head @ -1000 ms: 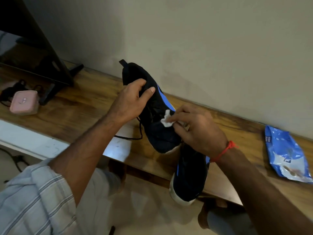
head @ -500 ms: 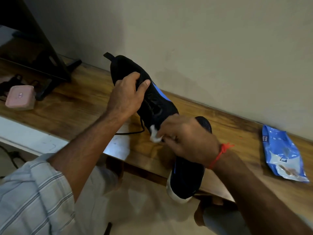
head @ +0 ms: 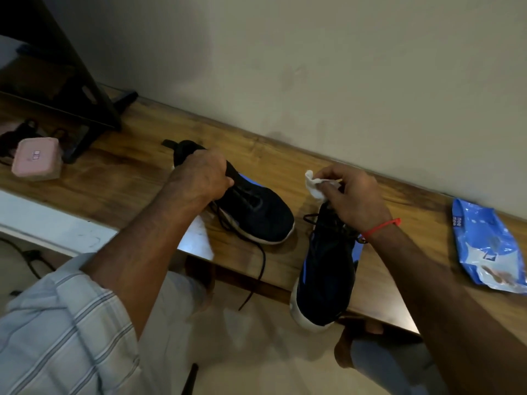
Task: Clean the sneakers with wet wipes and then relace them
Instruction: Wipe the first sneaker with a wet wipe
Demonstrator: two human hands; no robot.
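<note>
At the far left of the wooden table (head: 94, 178) a small pink case (head: 36, 159) sits beside the foot of a dark stand (head: 82, 89), with some dark cords just behind it that are too blurred to make out. Further right, the left hand (head: 201, 178) grips the collar of the left sneaker (head: 256, 218), fingers curled over the heel opening; this black shoe with a blue stripe and white sole rests on the tabletop, toe pointing right, and its loose black lace (head: 258, 269) trails off the front edge of the table toward the floor. Just beside it, the second sneaker (head: 328, 277) lies with its toe hanging over the table's front edge, its heel end hidden under the right wrist. The right hand (head: 353, 201), with a red thread (head: 379, 228) tied round the wrist, hovers above that shoe and pinches a crumpled white wet wipe (head: 313, 185) between thumb and fingertips, the wipe apparently clear of both shoes. Well apart at the far right, a blue wet-wipe packet (head: 484, 246) lies flat on the table near the wall. A striped sleeve (head: 65, 332) covers the left upper arm at the bottom left.
</note>
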